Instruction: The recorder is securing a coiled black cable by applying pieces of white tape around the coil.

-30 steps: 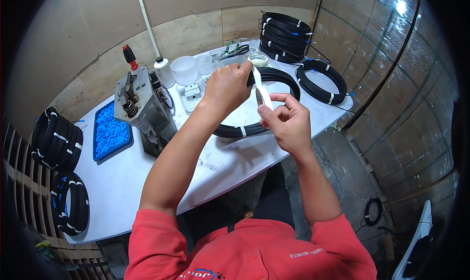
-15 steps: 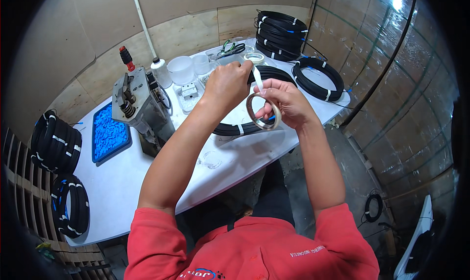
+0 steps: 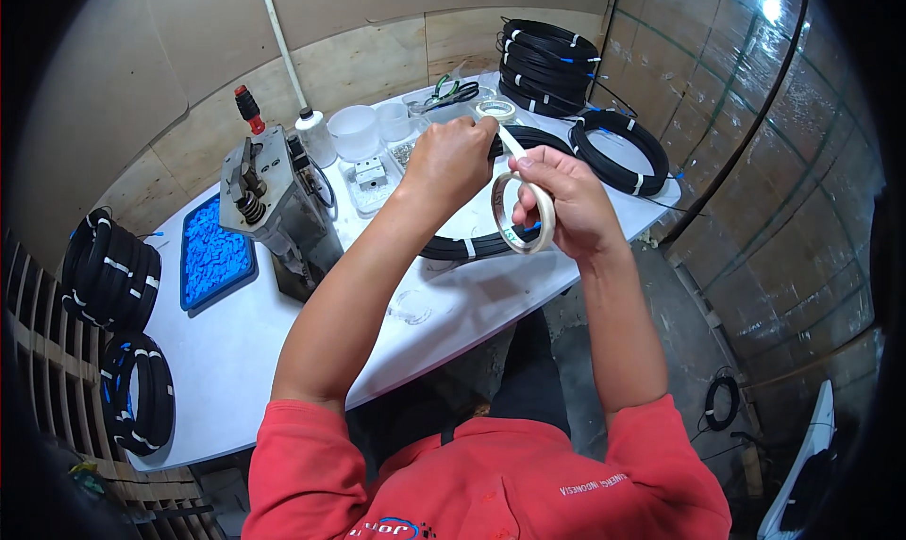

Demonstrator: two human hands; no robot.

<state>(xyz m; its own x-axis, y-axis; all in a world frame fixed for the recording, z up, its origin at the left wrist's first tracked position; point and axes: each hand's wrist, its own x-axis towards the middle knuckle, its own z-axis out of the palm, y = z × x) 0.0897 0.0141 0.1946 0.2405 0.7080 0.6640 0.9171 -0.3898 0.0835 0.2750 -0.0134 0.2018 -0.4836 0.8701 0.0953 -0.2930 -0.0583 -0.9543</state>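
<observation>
Left hand: the bare left hand [image 3: 449,161] is clenched over the upper left of a ring-shaped coil of black cable [image 3: 491,245]; how far its fingers wrap round is hidden.
Tape strip: a narrow whitish strip of tape [image 3: 512,142] stretches from the left fingertips to the right hand [image 3: 574,199].
Right hand: bare, grasping a cream-coloured roll of tape [image 3: 545,221], with the thumb pressing near the point where the strip leaves it and fingertips showing inside the ring.
Tape roll: upright, in front of the coil's right part.
Cable coil: beneath both hands, bound by a white band low on the ring.
White table: the flat-topped white table [image 3: 236,370] carries a grey metal press-like machine [image 3: 283,196] left of the left forearm, and beside that a blue rectangular tray [image 3: 251,278] of small blue pieces [image 3: 215,243].
Far edge: a tall stack of black cable coils [image 3: 547,73] stands behind a single flat black coil [image 3: 604,170].
</observation>
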